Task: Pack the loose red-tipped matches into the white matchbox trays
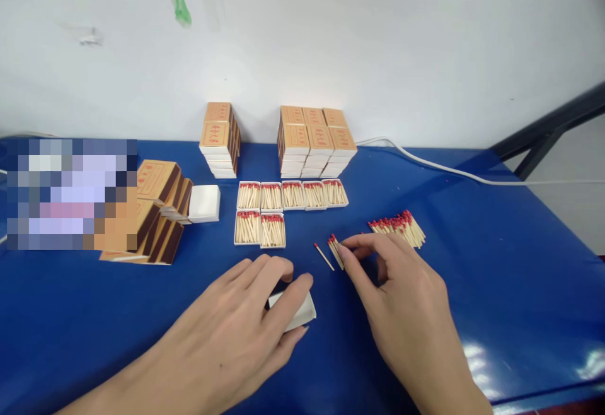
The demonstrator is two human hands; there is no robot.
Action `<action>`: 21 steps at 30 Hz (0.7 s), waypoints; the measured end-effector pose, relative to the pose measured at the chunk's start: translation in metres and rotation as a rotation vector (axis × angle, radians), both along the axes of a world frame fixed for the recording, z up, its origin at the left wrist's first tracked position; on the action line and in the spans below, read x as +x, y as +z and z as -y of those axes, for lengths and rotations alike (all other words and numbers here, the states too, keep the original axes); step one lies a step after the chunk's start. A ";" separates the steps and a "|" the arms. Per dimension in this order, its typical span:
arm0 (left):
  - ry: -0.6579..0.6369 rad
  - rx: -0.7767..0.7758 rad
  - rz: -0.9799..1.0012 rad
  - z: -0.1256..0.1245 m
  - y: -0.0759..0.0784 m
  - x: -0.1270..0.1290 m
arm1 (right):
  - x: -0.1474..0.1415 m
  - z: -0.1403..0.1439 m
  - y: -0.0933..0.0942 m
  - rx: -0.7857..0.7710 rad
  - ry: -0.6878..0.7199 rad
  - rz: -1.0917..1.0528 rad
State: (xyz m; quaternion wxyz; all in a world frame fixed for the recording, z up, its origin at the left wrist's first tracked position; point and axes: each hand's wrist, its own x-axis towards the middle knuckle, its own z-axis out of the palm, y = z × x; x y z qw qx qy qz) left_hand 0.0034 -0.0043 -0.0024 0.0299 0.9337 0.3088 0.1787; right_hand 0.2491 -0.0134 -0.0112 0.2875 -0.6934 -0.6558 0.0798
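The left hand (246,317) lay palm down on the blue table (496,263) at the near centre, its fingers curled over a small white tray (297,313) and pinning it against the surface. The tray's right end showed beyond the fingertips; its contents could not be seen.

The right hand (401,295) rested just right of it, thumb and forefinger closed together on a small bundle of matches (334,249) with red heads pointing far. A single match (324,257) lay loose on the table just left of that bundle, apart from the fingers.

Beyond the right hand, a loose heap of matches (399,227) lay on the table, heads toward the left and far side.

Farther in, at the centre, seven filled trays (283,207) sat in two rows: five in the far row, two in the near row, edges touching. Behind them, against the white wall (378,43), stood two stacks of closed matchboxes (314,140), the narrower stack to the left.

At the left, a pile of empty brown sleeves (163,213) lay tumbled, with a stack of empty white trays (204,203) just right of it. A white cable (449,169) ran along the far right of the table.
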 end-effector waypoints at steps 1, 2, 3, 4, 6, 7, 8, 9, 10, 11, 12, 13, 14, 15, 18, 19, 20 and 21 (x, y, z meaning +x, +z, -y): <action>-0.003 -0.002 0.000 0.000 0.000 0.000 | 0.000 0.001 0.000 -0.003 -0.006 -0.015; -0.004 -0.001 0.000 0.000 0.000 0.000 | 0.000 0.001 0.000 -0.006 -0.010 -0.029; -0.002 0.001 -0.001 0.000 0.000 0.000 | 0.000 0.002 0.000 -0.007 -0.011 -0.044; -0.003 0.004 -0.001 0.000 0.000 0.000 | 0.000 0.002 0.000 -0.011 -0.010 -0.061; -0.003 0.011 0.004 0.000 0.000 0.000 | -0.001 0.003 0.001 -0.024 0.004 -0.096; -0.002 0.015 0.005 0.000 0.000 -0.001 | -0.001 0.004 0.002 -0.032 0.012 -0.110; -0.002 0.016 0.002 0.000 0.000 -0.001 | -0.001 0.004 0.003 -0.038 0.020 -0.120; -0.003 0.018 0.003 0.000 0.000 -0.001 | -0.001 0.005 0.004 -0.040 0.022 -0.125; -0.001 0.016 0.001 0.001 0.000 -0.002 | 0.000 0.005 0.004 -0.034 0.019 -0.120; 0.001 0.013 0.000 0.001 0.000 -0.002 | 0.002 0.005 0.004 -0.017 0.005 -0.102; -0.001 0.008 0.000 0.001 0.000 -0.002 | 0.005 0.006 0.005 0.009 -0.016 -0.070; -0.002 0.004 0.001 0.000 0.000 -0.002 | 0.008 0.006 0.005 0.039 -0.044 -0.028; -0.003 0.002 0.000 0.000 0.000 -0.001 | 0.011 0.005 0.004 0.069 -0.075 0.019; -0.004 0.000 -0.001 0.000 0.001 -0.001 | 0.015 0.005 0.004 0.092 -0.106 0.067; -0.002 -0.002 0.001 -0.002 0.001 0.000 | 0.024 0.004 0.000 0.108 -0.157 0.151; -0.001 -0.003 0.002 -0.002 0.001 0.000 | 0.026 0.004 -0.001 0.101 -0.159 0.158; 0.000 -0.001 0.004 -0.002 0.001 0.000 | 0.026 0.004 -0.002 0.091 -0.157 0.157; 0.005 0.001 0.002 -0.001 0.001 0.000 | 0.025 0.004 -0.003 0.080 -0.148 0.151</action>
